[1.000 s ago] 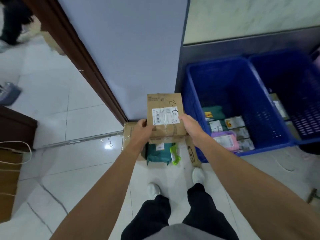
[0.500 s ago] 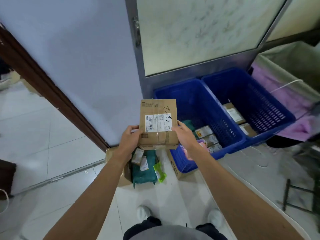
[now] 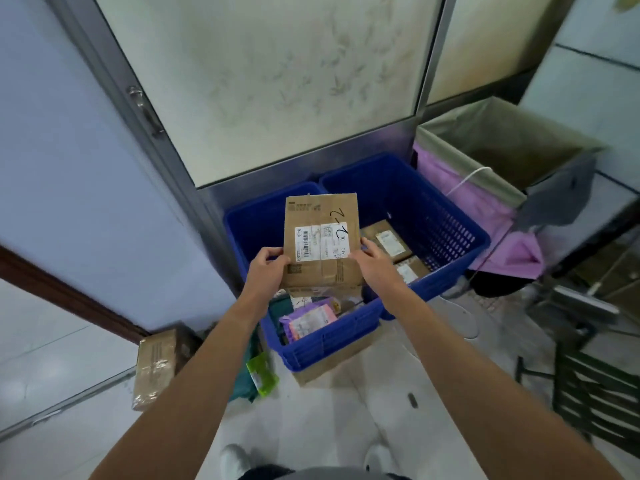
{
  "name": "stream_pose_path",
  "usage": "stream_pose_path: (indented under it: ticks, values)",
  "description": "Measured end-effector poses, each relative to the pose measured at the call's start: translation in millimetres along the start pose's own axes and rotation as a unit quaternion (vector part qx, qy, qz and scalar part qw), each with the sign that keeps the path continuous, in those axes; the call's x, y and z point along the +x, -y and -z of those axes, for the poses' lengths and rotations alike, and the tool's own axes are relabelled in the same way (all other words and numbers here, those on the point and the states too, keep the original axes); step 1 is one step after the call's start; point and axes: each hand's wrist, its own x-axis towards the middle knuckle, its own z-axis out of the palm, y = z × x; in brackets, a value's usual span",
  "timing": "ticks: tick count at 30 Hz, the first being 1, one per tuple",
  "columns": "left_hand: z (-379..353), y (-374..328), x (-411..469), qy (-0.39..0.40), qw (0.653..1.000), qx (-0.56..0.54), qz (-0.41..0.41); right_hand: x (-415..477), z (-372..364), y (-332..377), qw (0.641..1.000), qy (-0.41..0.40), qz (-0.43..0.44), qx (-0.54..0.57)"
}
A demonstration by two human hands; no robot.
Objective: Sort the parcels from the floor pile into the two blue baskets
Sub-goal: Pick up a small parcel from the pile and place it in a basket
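The left hand (image 3: 268, 268) and right hand (image 3: 375, 265) grip the brown cardboard box (image 3: 322, 244) by its sides above the nearer blue plastic basket (image 3: 329, 344), with the second blue basket (image 3: 433, 216) just right of the right hand.

Left hand (image 3: 268, 271) and right hand (image 3: 377, 265) grip a labelled cardboard box (image 3: 322, 244) by its side edges above the left blue basket (image 3: 329, 344); right blue basket (image 3: 450, 233) at its 3 o'clock; taped floor parcel (image 3: 154, 365) at 8 o'clock.
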Motion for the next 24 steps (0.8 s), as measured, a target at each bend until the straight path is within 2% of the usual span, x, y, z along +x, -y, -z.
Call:
stream_pose_path:
  ticks: [9,14,24]
  values:
    - [-113.4,-35.3,16.6,0.030,0.999,0.010,0.018,45.7,110.8,5.6,1.000,-0.020,0.008,0.000]
    - [-156.3,-45.2,62.6,0.041,0.998,0.014,0.039,92.6,142.4,4.1,1.000,-0.017,0.005,-0.010]
    - [-251.5,-77.3,162.4,0.093,0.995,0.004,0.041,209.9,220.1,21.0,0.995,-0.066,-0.009,-0.077]
